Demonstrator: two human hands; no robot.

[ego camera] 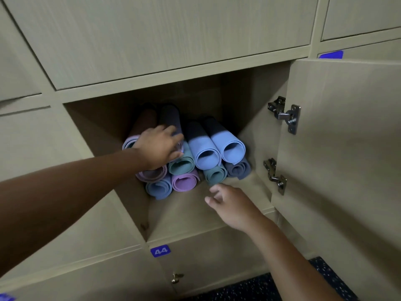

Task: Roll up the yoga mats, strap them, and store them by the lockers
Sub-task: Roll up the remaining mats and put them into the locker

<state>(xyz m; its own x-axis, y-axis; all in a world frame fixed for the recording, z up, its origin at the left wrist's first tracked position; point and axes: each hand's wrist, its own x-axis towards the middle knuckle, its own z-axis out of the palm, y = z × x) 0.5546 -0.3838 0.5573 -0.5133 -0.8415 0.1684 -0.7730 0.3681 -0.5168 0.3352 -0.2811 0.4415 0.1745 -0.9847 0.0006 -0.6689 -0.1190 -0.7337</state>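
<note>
Inside an open locker (249,101), rolled yoga mats (208,153) lie stacked end-out toward seven o'clock of the compartment, as the left hand (160,148) presses its spread grip on the upper-left rolls and the right hand (230,203) hovers at five o'clock, loosely open, holding nothing.

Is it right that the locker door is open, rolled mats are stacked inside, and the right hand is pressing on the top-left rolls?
Not quite. The head view shows the left hand on the top-left rolls; the right hand hovers empty before the stack. The locker door is open, mats stacked inside.
</note>
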